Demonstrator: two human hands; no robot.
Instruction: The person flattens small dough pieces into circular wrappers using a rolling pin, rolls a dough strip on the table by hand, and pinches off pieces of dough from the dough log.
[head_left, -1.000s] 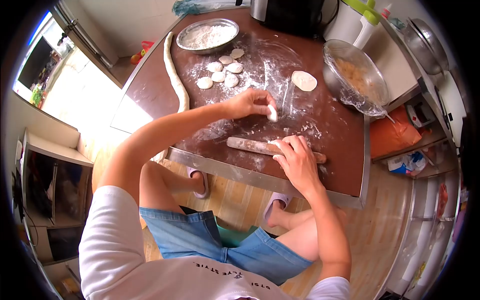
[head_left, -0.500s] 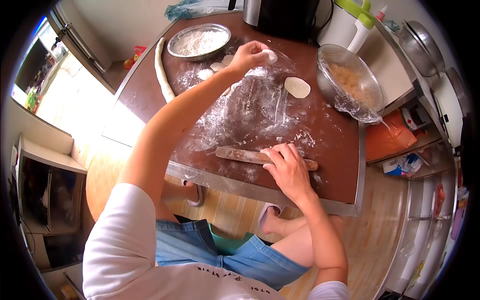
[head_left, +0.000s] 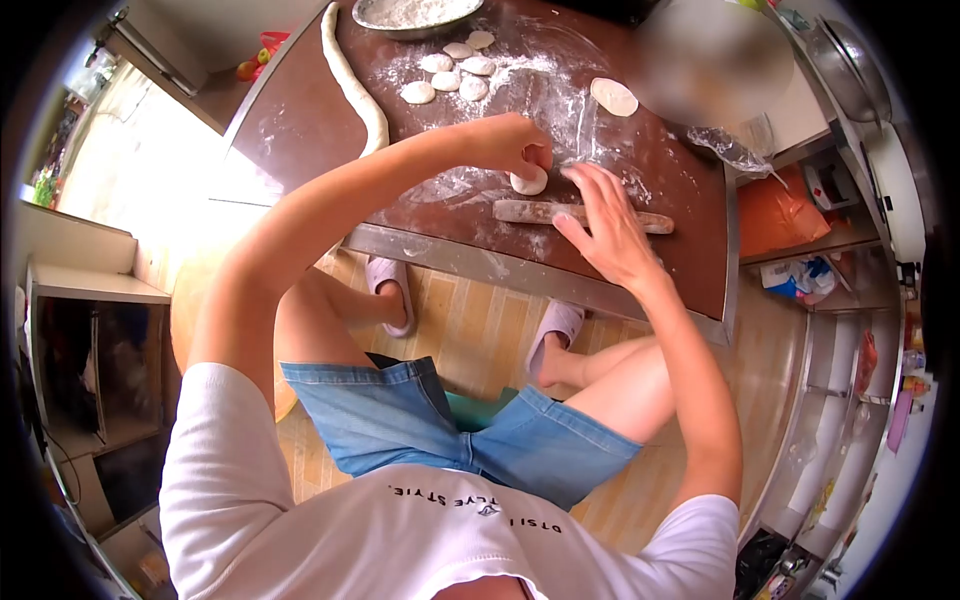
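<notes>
My left hand [head_left: 515,145] pinches the edge of a small pale dough round [head_left: 529,181] low over the floured table [head_left: 440,225], right by the left end of a wooden rolling pin [head_left: 528,212]. Over the pin's middle, my right hand [head_left: 608,225] is open. Its fingers stretch past the pin towards the dough, and the thumb lies at the near side of the pin. A thin, rolled-out dough wrapper [head_left: 614,97] rests flat farther back. Several small flattened dough pieces [head_left: 478,66] lie in flour to the left of it.
A long dough rope [head_left: 350,83] runs along the table's left side. At the back stands a metal bowl [head_left: 425,33] of flour. Crumpled plastic film [head_left: 738,147] hangs near the right edge, below a blurred area. A shelf unit [head_left: 840,340] stands on the right.
My left hand has come back from the rear of the table to the rolling pin, carrying the dough piece. My right hand's fingers have straightened over the pin. The view has tilted downward.
</notes>
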